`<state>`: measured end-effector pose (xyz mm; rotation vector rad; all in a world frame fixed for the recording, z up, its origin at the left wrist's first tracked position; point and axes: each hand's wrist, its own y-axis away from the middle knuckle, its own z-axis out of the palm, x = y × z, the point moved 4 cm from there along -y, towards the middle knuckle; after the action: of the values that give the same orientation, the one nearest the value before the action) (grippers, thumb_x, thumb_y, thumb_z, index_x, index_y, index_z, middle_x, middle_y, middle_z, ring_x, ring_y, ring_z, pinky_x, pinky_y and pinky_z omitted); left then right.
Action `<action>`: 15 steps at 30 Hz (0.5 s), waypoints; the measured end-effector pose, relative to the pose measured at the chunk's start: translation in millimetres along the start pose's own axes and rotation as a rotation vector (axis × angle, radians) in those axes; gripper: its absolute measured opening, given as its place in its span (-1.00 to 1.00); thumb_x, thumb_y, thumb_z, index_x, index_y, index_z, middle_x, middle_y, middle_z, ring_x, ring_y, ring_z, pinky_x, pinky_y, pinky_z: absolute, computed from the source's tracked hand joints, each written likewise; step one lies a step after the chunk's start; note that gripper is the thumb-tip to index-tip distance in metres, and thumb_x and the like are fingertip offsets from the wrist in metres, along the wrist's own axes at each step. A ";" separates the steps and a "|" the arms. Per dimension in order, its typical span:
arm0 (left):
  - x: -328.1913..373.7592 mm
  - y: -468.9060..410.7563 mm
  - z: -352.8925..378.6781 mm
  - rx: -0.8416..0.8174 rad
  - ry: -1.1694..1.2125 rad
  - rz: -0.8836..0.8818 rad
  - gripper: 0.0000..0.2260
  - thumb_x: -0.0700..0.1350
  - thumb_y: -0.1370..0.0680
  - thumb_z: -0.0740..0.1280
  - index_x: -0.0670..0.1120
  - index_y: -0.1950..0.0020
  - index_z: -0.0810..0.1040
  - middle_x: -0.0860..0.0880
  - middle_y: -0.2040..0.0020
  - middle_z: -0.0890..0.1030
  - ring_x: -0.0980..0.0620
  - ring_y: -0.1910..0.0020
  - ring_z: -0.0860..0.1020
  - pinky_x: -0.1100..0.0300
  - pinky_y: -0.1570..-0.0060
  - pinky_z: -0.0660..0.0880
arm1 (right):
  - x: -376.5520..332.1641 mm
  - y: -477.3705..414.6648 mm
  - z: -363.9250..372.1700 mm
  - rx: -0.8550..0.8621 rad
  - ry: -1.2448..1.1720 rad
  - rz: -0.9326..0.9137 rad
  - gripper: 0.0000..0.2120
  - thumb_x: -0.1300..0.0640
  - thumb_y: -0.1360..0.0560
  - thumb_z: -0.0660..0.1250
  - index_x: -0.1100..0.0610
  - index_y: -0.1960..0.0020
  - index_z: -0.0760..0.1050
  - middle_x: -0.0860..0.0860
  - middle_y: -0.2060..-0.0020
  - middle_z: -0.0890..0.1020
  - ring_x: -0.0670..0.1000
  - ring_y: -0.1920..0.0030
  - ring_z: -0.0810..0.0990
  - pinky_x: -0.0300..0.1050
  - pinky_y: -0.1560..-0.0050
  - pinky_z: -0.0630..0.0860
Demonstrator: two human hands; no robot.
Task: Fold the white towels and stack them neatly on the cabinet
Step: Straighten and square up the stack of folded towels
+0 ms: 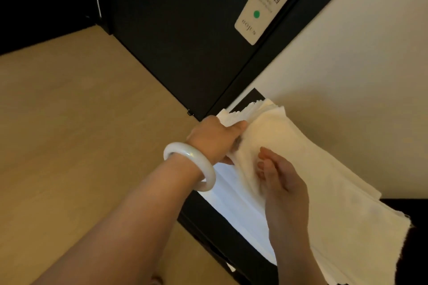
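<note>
white towels (312, 164) cover the dark cabinet (222, 233) beside a cream wall (347, 53); left hand (214, 137) seemingly pinches a towel edge, right hand (281, 180) open, flat on them.

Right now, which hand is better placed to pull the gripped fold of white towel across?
Probably the left hand, the one wearing the pale bangle: it already grips the white towel at its far edge. The right hand only rests on the cloth, fingers loose.

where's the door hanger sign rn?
Head view, upper right: the door hanger sign hangs from the handle on the dark door, above the white towels.
</note>
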<state>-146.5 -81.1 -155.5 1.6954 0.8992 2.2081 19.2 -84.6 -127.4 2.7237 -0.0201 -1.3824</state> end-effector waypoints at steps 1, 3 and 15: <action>5.2 0.4 1.4 -0.041 0.016 -0.024 -0.72 0.01 -0.52 0.45 -0.21 0.05 0.56 -0.16 0.23 0.70 -0.13 0.26 0.71 -0.04 0.13 0.67 | 0.3 -0.2 -5.3 -0.005 0.030 0.010 -0.87 0.10 -0.60 0.31 -0.10 -0.06 0.59 -0.12 0.01 0.65 -0.18 0.03 0.59 -0.39 0.06 0.48; 14.5 2.7 7.6 -0.129 0.022 -0.090 -0.71 -0.10 -0.46 0.52 -0.26 -0.03 0.57 -0.17 0.19 0.71 -0.11 0.25 0.71 0.08 0.27 0.66 | 6.4 2.9 -20.5 0.029 -0.032 0.101 -0.83 0.18 -0.56 0.36 -0.08 0.03 0.64 -0.11 0.07 0.67 -0.11 0.06 0.62 -0.31 0.06 0.51; 35.7 6.7 24.3 -0.135 -0.229 -0.171 -0.76 -0.22 -0.47 0.48 -0.22 -0.11 0.62 -0.17 -0.01 0.68 -0.07 0.14 0.70 0.17 0.29 0.62 | 16.1 67.9 6.6 -0.190 -1.676 0.894 -0.64 0.31 -0.48 0.29 0.41 -0.24 0.55 0.31 -0.21 0.59 0.28 -0.20 0.61 0.18 -0.23 0.49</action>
<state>-133.9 -59.9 -119.5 1.6966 0.7868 1.8758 25.3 -153.5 -138.5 0.4993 -0.9147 -2.3861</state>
